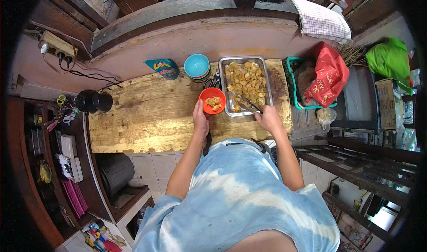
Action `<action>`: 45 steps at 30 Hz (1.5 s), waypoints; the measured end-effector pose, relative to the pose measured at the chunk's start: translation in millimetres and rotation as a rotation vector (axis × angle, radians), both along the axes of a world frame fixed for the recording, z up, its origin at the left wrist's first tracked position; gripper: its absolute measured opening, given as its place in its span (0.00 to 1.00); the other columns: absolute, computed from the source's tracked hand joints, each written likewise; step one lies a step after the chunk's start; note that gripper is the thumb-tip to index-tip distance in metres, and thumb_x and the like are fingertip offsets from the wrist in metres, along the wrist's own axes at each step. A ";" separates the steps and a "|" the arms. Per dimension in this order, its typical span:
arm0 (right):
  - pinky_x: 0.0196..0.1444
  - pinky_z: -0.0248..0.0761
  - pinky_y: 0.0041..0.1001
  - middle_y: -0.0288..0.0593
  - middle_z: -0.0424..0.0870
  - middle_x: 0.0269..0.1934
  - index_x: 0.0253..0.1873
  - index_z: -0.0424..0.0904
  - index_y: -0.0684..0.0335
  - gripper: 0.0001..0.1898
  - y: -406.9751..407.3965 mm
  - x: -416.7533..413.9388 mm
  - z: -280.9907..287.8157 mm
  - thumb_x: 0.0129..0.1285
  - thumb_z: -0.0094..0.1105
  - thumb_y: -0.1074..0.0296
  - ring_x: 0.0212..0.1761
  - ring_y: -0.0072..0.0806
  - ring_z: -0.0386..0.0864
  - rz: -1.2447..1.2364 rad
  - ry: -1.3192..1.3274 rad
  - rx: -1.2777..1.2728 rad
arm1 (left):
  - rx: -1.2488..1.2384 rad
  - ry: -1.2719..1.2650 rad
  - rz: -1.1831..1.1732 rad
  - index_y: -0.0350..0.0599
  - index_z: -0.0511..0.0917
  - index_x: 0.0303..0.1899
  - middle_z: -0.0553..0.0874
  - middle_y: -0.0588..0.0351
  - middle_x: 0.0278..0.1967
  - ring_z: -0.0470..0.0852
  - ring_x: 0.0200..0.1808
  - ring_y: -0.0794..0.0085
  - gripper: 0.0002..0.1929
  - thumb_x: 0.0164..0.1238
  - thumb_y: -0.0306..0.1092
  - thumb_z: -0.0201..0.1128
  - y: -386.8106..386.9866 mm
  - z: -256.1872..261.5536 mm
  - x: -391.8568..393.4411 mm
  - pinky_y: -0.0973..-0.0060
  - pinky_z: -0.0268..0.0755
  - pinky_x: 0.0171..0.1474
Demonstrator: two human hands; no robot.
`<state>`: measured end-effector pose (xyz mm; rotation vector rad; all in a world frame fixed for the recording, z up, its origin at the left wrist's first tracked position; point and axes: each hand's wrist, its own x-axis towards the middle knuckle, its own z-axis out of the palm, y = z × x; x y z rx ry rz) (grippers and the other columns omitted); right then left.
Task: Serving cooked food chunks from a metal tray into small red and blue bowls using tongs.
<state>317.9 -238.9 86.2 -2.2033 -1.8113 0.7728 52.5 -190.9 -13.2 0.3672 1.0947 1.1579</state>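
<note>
My left hand (200, 120) holds a small orange bowl (202, 109) by its left side, with a few pieces of yellowish food (214, 103) in it. In my right hand (269, 119) is a pair of dark tongs (251, 102), whose tips reach into the near part of a rectangular metal tray (269, 93). Many chunks of the same yellowish food (248, 80) lie in that tray. Black-handled scissors (213, 82) rest between the bowl and the tray's left wall. Behind them stands a stack of small bowls, a turquoise one (196, 65) on top.
A blue-green packet (162, 69) stands on the wooden table (140, 118) near the wall. To the right are a green plastic basket (293, 95) and a red bag (328, 75). A black cylindrical object (95, 101) is at the table's left end, below a power strip (56, 47).
</note>
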 end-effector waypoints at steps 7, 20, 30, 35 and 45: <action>0.45 0.78 0.51 0.67 0.86 0.34 0.44 0.87 0.69 0.16 -9.1 1.6 -13.4 0.63 0.70 0.59 0.41 0.62 0.85 -0.056 -0.083 -0.083 | 0.026 -0.005 0.023 0.44 0.73 0.68 0.84 0.56 0.59 0.86 0.57 0.71 0.23 0.85 0.49 0.53 1.1 -2.9 -3.2 0.69 0.84 0.52; 0.45 0.80 0.50 0.65 0.87 0.35 0.46 0.87 0.67 0.14 -4.3 28.1 -17.1 0.64 0.69 0.61 0.40 0.59 0.86 -0.079 -0.131 0.025 | 0.010 0.000 -0.013 0.44 0.74 0.69 0.84 0.56 0.59 0.86 0.56 0.72 0.22 0.85 0.48 0.53 4.5 -5.0 4.0 0.70 0.83 0.54; 0.44 0.81 0.51 0.70 0.85 0.33 0.43 0.87 0.71 0.15 -11.1 10.3 -15.8 0.64 0.69 0.62 0.38 0.63 0.86 -0.075 -0.051 0.049 | -0.013 0.055 -0.007 0.48 0.73 0.70 0.85 0.58 0.57 0.88 0.51 0.73 0.24 0.85 0.51 0.52 2.1 -2.6 0.3 0.74 0.83 0.42; 0.44 0.80 0.52 0.71 0.84 0.33 0.45 0.86 0.72 0.15 -8.5 18.8 11.4 0.62 0.69 0.64 0.39 0.64 0.85 -0.143 -0.051 0.097 | -0.019 0.026 -0.011 0.48 0.73 0.70 0.85 0.58 0.57 0.88 0.51 0.73 0.24 0.85 0.51 0.52 2.2 -2.1 3.4 0.74 0.83 0.46; 0.44 0.79 0.51 0.70 0.85 0.33 0.45 0.85 0.74 0.18 -4.4 9.7 -33.5 0.63 0.70 0.60 0.41 0.64 0.85 -0.167 -0.045 0.028 | -0.016 0.004 -0.001 0.44 0.73 0.70 0.83 0.55 0.61 0.85 0.57 0.71 0.23 0.85 0.46 0.53 3.9 -10.7 0.4 0.69 0.83 0.52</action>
